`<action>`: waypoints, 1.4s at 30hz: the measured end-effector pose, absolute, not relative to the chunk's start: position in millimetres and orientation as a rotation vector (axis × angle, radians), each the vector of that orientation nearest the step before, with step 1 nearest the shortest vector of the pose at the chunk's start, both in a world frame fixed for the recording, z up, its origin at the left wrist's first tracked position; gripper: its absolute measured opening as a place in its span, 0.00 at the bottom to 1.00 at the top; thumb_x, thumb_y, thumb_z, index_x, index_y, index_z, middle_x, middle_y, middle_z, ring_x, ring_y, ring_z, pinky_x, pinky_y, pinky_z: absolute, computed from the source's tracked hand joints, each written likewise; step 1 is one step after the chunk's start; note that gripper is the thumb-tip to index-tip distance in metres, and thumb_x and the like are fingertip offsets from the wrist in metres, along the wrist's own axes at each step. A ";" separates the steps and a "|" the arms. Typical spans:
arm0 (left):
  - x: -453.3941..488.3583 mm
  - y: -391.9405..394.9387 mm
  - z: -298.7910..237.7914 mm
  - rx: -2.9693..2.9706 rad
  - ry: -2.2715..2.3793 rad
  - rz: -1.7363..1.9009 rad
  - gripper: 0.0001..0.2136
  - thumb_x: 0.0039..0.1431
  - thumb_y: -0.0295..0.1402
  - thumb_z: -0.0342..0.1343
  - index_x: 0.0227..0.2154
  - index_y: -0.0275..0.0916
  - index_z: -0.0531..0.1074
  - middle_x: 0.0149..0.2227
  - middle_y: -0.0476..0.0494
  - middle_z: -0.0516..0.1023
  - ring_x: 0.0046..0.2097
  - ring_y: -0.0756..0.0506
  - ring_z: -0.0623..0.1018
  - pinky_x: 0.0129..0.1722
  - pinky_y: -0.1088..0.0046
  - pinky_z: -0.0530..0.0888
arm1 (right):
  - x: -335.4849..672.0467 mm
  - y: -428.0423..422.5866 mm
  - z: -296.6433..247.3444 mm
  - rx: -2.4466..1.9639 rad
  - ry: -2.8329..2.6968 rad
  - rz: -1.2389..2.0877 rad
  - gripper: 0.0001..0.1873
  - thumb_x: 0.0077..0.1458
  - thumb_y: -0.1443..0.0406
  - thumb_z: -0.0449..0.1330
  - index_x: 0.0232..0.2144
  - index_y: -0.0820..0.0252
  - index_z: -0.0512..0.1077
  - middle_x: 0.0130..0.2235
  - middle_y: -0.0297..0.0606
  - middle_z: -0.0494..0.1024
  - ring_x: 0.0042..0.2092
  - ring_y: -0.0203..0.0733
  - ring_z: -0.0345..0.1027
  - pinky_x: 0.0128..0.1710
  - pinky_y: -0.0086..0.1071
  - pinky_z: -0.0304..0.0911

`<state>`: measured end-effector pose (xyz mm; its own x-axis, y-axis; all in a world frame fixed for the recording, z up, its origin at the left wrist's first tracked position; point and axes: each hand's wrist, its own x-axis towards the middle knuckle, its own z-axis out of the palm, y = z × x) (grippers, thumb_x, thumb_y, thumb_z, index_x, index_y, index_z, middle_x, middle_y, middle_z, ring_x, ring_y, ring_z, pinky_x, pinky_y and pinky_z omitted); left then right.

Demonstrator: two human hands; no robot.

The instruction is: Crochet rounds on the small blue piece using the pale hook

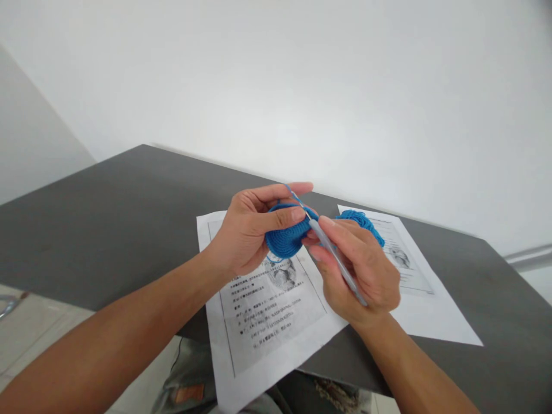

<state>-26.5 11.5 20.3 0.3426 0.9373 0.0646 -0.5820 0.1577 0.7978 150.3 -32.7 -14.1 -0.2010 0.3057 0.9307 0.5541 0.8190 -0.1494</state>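
Observation:
My left hand pinches a round blue crochet piece between thumb and fingers, its forefinger stretched out with blue yarn running over it. In my right hand is a crochet hook with a grey handle, gripped like a pen. The metal shaft of the hook points up and left, its tip by the yarn near my left forefinger and above the edge of the piece. A loose yarn end hangs below the crochet piece. Behind my right hand lies a bundle of blue yarn, partly hidden.
Under my hands a printed sheet with text and a picture hangs over the near edge of the dark table. Another printed sheet lies to the right, beneath the yarn. A white wall rises behind the table.

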 end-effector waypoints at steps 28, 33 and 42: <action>-46.3 28.6 29.1 0.959 0.646 0.870 0.10 0.49 0.19 0.75 0.35 0.32 0.89 0.30 0.40 0.89 0.27 0.47 0.86 0.30 0.76 0.84 | 186.9 -33.1 5.4 -0.678 -1.845 0.150 0.27 0.60 0.76 0.72 0.57 0.46 0.84 0.45 0.36 0.90 0.42 0.46 0.86 0.36 0.41 0.85; -46.7 29.8 28.5 0.971 0.654 0.860 0.09 0.48 0.18 0.74 0.34 0.31 0.89 0.31 0.39 0.89 0.27 0.47 0.86 0.30 0.76 0.84 | 188.9 -33.1 6.3 -0.659 -1.857 0.140 0.27 0.60 0.76 0.72 0.57 0.46 0.84 0.45 0.35 0.90 0.42 0.45 0.85 0.37 0.42 0.85; -47.9 34.6 27.0 1.028 0.670 0.847 0.08 0.47 0.17 0.74 0.31 0.31 0.89 0.34 0.40 0.90 0.28 0.48 0.85 0.31 0.77 0.84 | 193.0 -36.1 17.1 -0.667 -1.970 0.024 0.25 0.60 0.73 0.73 0.57 0.46 0.84 0.42 0.37 0.90 0.40 0.49 0.86 0.39 0.45 0.84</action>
<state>-47.9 34.6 27.0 0.5168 0.8516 -0.0875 -0.2812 0.2653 0.9222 193.0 -36.1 17.1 -0.3343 0.4617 0.8216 0.4416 0.8469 -0.2962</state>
